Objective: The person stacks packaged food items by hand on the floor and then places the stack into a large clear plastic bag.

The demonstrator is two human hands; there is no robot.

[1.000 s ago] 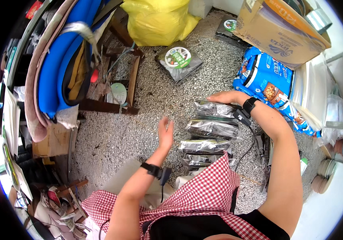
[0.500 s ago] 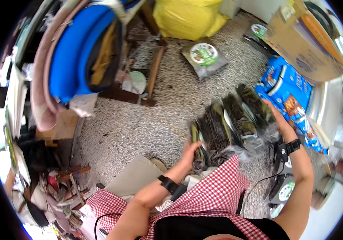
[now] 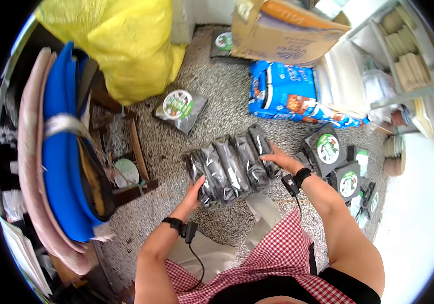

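A row of five dark packets in shiny clear wrap stood side by side in the middle of the scene, over a grey speckled floor; whether it touched that floor could not be told. The left hand was clamped on the row's left end, thumb over the top of the outermost packet, and the right hand gripped the right end, so the hands were well apart with the packets squeezed between them.

Beyond the row, a dark pack with a round label lay flat on the floor, near a bulging yellow bag at the far left. At the far right stood a cardboard box, with a blue printed bag just on its near side. More labelled packs lay to the right, short of a white wall. Rolled blue material and a wooden frame filled the left.
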